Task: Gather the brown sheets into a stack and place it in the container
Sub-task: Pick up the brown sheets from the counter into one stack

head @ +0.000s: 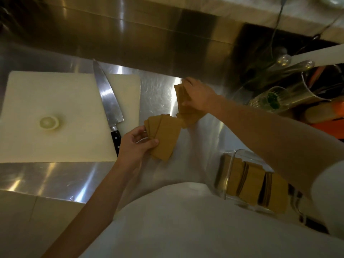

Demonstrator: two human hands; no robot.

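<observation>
My left hand grips a fanned bunch of brown sheets just above the steel counter, right of the cutting board. Farther back, my right hand is closed on a second bunch of brown sheets, held upright on edge. More brown sheets lie flat on the counter under that bunch. A clear container stands at the near right by my body and holds several brown sheets on edge; my right forearm crosses above it.
A white cutting board lies at left with an onion piece and a large chef's knife across its right side. Glasses and utensils crowd the far right. A steel backsplash rises behind.
</observation>
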